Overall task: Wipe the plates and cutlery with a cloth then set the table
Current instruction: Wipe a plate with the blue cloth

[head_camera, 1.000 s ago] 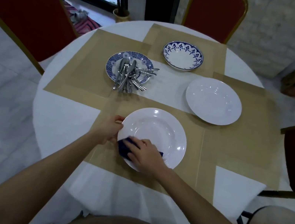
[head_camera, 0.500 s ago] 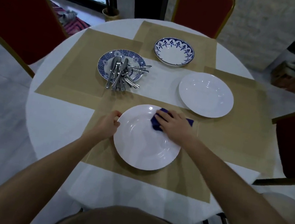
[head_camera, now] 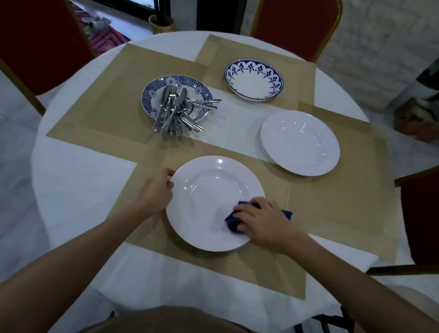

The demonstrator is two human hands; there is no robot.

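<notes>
Pressing a dark blue cloth (head_camera: 233,221) onto the right side of the near white plate (head_camera: 208,193), the right hand (head_camera: 264,223) has its fingers curled over the bunched fabric. One corner of the cloth pokes out past the rim, over the tan placemat (head_camera: 224,269). The left hand (head_camera: 157,192) grips the plate's left rim, fingers curled at the edge. The plate lies flat on the placemat, near the person's side of the round white table (head_camera: 78,171). Farther back, right: second white plate (head_camera: 300,143), apart from both hands. Back left: blue-patterned plate (head_camera: 150,93) carrying heaped cutlery (head_camera: 175,112), handles jutting over its near and right rim. Farthest: blue-rimmed bowl (head_camera: 252,84) on the far mat, in front of a red chair (head_camera: 297,16).
</notes>
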